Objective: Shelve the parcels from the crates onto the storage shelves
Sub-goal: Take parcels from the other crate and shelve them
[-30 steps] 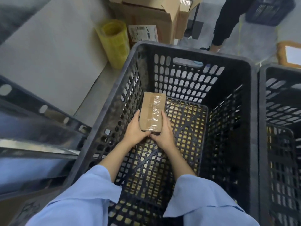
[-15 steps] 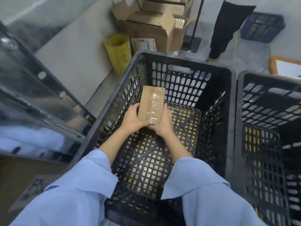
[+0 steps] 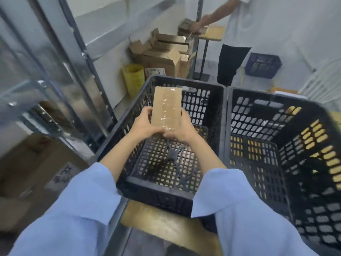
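Both hands (image 3: 162,129) gripping brown parcel (image 3: 166,108), clear tape across

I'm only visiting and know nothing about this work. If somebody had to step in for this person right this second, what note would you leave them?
Left grip: the left hand, curled round the parcel at its left side.
Right grip: the right hand, curled round its right side.
Parcel: taped cardboard, held above the left crate, clear of its floor.
Done: this parcel is out of the crate.
Left: probably turn to the metal shelves on the left and set it there. No other parcel shows in this crate or in the right crate, whose floor is partly hidden.
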